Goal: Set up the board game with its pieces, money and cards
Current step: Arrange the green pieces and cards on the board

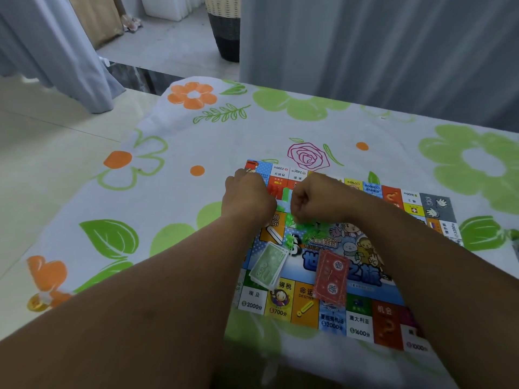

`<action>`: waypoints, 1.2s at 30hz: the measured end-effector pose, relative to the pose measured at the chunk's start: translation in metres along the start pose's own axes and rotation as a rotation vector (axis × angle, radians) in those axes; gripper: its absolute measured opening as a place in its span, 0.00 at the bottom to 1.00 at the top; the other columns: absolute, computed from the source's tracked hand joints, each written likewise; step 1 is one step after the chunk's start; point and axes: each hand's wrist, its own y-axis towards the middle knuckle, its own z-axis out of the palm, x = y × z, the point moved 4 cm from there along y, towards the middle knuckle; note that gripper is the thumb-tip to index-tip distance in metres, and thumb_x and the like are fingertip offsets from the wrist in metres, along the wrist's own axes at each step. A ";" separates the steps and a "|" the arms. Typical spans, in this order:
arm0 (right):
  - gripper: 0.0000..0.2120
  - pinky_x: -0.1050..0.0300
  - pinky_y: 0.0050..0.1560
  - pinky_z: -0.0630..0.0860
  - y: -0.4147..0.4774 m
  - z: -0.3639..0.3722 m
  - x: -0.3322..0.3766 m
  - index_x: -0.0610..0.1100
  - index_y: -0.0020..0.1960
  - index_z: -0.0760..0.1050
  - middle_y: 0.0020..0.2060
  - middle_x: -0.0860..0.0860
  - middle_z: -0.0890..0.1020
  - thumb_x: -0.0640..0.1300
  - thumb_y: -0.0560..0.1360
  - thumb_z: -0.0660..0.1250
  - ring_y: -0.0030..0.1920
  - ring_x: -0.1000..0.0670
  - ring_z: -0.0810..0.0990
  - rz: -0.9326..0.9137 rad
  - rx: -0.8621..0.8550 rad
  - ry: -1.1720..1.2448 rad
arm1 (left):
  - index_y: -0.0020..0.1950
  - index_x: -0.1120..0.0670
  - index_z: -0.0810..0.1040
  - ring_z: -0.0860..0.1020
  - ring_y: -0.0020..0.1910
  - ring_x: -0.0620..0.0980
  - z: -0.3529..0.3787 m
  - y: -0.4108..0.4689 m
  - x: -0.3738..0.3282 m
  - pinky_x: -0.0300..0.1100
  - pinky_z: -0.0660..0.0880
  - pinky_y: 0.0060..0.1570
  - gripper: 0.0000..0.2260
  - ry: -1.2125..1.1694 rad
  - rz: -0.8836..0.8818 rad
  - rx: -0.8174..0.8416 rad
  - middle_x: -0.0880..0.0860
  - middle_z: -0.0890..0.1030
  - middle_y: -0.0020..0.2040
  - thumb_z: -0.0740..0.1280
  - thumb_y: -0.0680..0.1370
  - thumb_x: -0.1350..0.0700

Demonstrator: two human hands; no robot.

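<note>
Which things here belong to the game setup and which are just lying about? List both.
Setup: game board, green money stack, red card stack, green plastic pieces.
Lying about: gold trinket, woven vase, curtains.

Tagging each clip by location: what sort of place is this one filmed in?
Probably a room in a home: a floral tablecloth under the board game, grey curtains hanging behind, and a pale tiled floor.

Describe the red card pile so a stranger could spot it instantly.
Find the colourful game board on the flowered tablecloth. Two paper piles lie on it near the front edge. The red card pile is the right-hand one; the money pile is green.
</note>
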 end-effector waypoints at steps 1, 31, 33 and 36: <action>0.06 0.45 0.47 0.84 0.000 0.000 -0.001 0.42 0.41 0.83 0.38 0.49 0.85 0.33 0.72 0.71 0.41 0.50 0.84 0.001 -0.006 0.000 | 0.64 0.56 0.78 0.69 0.65 0.57 0.000 0.000 0.000 0.50 0.73 0.59 0.17 -0.001 0.000 -0.003 0.56 0.72 0.63 0.68 0.75 0.60; 0.04 0.55 0.42 0.73 0.010 0.000 -0.018 0.44 0.47 0.79 0.41 0.51 0.79 0.44 0.76 0.71 0.43 0.47 0.77 0.000 -0.358 -0.102 | 0.63 0.56 0.79 0.69 0.65 0.57 0.001 0.000 0.001 0.51 0.74 0.58 0.16 -0.025 -0.011 0.008 0.56 0.71 0.63 0.67 0.76 0.60; 0.08 0.51 0.46 0.77 0.011 0.003 -0.016 0.44 0.48 0.79 0.43 0.49 0.80 0.48 0.76 0.72 0.44 0.46 0.78 0.012 -0.342 -0.148 | 0.64 0.56 0.78 0.69 0.65 0.57 0.001 0.000 0.001 0.51 0.75 0.58 0.16 -0.024 -0.014 0.008 0.56 0.72 0.63 0.68 0.76 0.60; 0.10 0.50 0.46 0.78 0.010 0.001 -0.016 0.45 0.49 0.78 0.41 0.50 0.79 0.50 0.74 0.74 0.43 0.47 0.79 0.050 -0.321 -0.117 | 0.64 0.56 0.79 0.69 0.65 0.56 0.001 0.000 0.001 0.51 0.75 0.59 0.16 -0.030 -0.014 0.004 0.56 0.72 0.63 0.68 0.75 0.60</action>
